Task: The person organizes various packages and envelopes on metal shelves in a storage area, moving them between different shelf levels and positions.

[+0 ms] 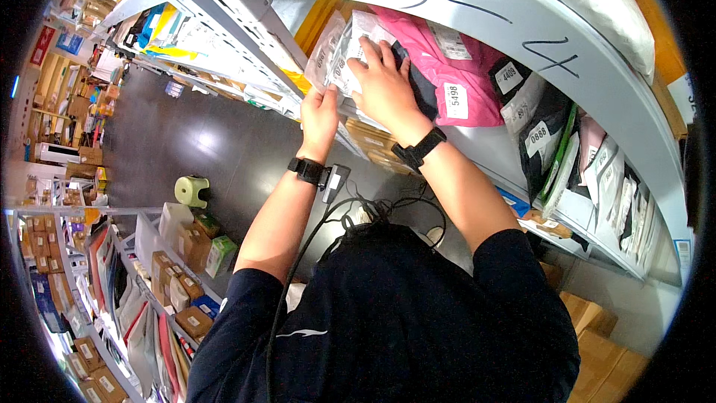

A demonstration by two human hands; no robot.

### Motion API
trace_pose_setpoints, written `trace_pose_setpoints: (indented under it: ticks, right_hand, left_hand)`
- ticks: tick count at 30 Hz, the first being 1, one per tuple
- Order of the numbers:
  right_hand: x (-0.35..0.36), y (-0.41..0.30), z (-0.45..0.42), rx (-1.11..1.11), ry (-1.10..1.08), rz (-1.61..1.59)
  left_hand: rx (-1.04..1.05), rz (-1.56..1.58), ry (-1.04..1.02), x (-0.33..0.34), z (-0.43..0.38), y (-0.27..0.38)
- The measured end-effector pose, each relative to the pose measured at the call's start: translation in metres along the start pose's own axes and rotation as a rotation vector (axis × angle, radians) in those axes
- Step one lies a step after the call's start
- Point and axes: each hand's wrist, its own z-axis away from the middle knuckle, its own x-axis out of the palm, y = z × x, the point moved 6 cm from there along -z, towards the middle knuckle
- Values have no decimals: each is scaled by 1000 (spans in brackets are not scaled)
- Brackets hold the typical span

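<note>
My left hand (320, 116) pinches the lower edge of a clear plastic parcel bag (323, 56) between thumb and fingers, at the shelf's left end. My right hand (386, 85) lies with fingers spread on a whitish plastic parcel (366, 27) beside it. Both parcels bear labels. Just right of that hand, a dark parcel (420, 87) is partly covered by a pink plastic mailer (456, 81) with white labels. The parcels stand on a grey metal shelf (472, 143) behind a beam with handwritten marks. Black straps circle both wrists.
A perforated steel upright (246, 17) rises left of my hands. Further right, black mailers (531, 145) and white ones (609, 179) stand in a row. A cable (291, 274) hangs from my left wrist device. A green stool (191, 191) and parcel-filled racks (126, 291) are behind on the left.
</note>
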Motion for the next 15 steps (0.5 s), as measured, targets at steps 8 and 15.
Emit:
trace_pose_setpoints:
  ticks: [8,15]
  right_hand:
    - [-3,-5,12,3,12,-30]
    - [14,-8,11,-23,121,100]
  left_hand:
    - [-89,149,5,-1,-2,-13]
    - [-196,284,-79,-6,-3,-27]
